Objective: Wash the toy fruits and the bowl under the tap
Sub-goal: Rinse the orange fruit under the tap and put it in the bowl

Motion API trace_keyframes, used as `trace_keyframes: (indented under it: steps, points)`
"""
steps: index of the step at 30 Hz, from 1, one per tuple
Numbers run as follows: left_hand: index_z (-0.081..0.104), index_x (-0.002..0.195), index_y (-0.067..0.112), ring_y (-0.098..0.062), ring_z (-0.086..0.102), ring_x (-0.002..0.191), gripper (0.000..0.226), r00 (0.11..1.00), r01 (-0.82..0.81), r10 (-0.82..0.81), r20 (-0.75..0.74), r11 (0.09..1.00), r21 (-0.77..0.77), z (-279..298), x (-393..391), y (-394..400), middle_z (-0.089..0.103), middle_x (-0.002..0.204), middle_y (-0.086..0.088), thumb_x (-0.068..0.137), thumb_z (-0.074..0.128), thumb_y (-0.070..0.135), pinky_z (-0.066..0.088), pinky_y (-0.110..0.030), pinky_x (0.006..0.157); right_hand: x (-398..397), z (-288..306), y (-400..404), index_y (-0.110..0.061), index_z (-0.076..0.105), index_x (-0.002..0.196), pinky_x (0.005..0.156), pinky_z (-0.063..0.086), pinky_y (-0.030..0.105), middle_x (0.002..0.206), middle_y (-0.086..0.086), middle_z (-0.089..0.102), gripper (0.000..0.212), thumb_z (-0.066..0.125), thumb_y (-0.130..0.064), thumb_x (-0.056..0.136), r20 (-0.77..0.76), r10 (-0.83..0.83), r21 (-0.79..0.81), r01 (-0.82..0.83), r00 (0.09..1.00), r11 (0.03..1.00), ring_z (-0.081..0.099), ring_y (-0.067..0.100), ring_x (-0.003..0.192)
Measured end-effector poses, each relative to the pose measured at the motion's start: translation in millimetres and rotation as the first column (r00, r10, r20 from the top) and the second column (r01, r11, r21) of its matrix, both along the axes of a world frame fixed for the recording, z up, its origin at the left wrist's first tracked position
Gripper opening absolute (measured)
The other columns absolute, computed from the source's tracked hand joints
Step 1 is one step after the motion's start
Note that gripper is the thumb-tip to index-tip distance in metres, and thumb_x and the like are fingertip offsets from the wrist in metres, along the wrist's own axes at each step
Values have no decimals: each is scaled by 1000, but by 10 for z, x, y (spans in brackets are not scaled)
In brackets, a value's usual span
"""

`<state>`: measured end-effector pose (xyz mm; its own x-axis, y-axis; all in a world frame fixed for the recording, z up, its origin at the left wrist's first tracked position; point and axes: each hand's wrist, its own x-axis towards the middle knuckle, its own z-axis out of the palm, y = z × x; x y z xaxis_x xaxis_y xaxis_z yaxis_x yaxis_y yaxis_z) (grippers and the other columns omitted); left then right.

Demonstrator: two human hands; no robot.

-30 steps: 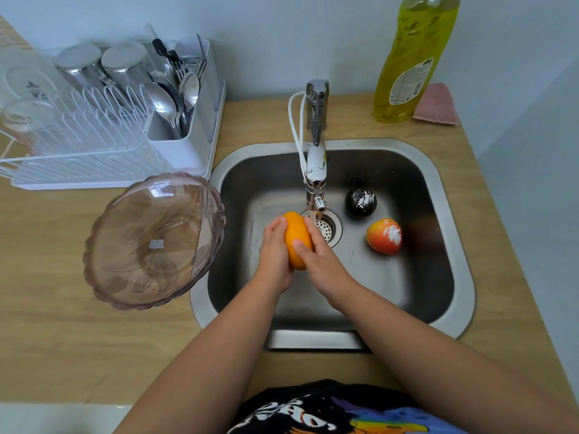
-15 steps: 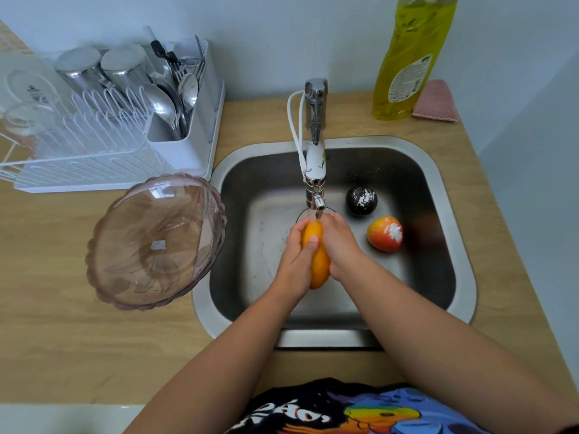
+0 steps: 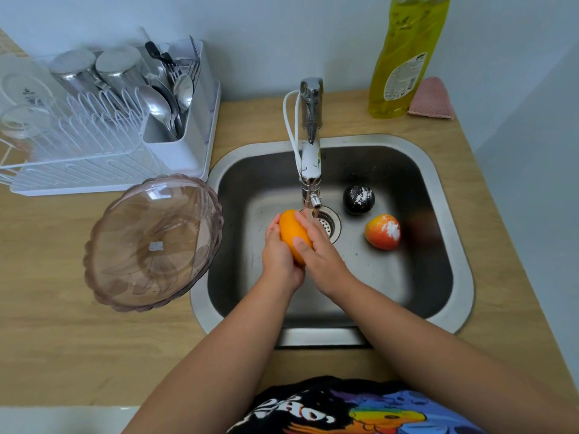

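Head view looks down into a metal sink (image 3: pixel 438 214) set in a wooden counter (image 3: pixel 62 339). Both hands are in the sink, just under the tap (image 3: pixel 310 170). The left hand (image 3: pixel 279 255) cups an orange toy fruit (image 3: pixel 293 233) from below, with its fingers curled round it. The right hand (image 3: pixel 316 249) lies over the fruit from the other side, with its fingers and thumb bent round it too. So the fruit is squeezed between the two hands, close to the drain (image 3: pixel 329 225). I cannot tell for sure if water is running. This fruit looks clean and bright, so its wash seems almost done. Two more toy fruits wait on the sink floor: a dark round one (image 3: pixel 358 200) and a red and yellow one (image 3: pixel 383 231). Both have white powdery spots on them, so I think they still need washing. The clear pinkish bowl (image 3: pixel 153 242) sits on the counter, with its edge hanging over the sink rim. It looks dry and not washed yet. So about one thing is nearly done and three are left.
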<state>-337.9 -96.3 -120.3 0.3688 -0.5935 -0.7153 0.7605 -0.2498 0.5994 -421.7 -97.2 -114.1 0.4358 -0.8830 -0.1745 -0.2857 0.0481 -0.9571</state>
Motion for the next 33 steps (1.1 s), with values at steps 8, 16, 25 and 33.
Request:
trace_keyframes:
  steps: [8,16,25,33]
  points:
    - [40,133,21,-19,64,103,31,898,296,-255,359,953,-61,85,73,30,61,116,-5,105,47,33,53,-45,98,62,223,-122,-18,55,134,111,37,35,131,-2,54,35,42,-25,102,59,-189,142,179,980,974,50,13,122]
    - [35,132,31,-23,60,113,25,781,444,-370,503,895,-33,46,100,96,53,135,-13,107,41,31,54,-32,83,91,359,-373,-30,51,128,96,49,55,115,3,60,39,33,-48,99,-115,-226,564,251,967,786,58,30,109]
    - [51,129,29,-25,58,118,28,814,234,-255,522,966,107,-42,-30,-6,59,134,-9,104,43,21,52,-42,99,142,214,-341,-21,48,123,88,45,39,116,11,55,37,29,-43,100,-191,-327,547,377,926,747,53,27,96]
    - [61,103,29,-28,64,101,22,897,116,-173,407,980,162,57,164,-228,65,113,-10,106,39,28,57,-41,83,140,113,-208,-45,14,151,119,17,49,159,-3,22,83,39,-59,73,-156,-53,241,90,986,966,21,28,144]
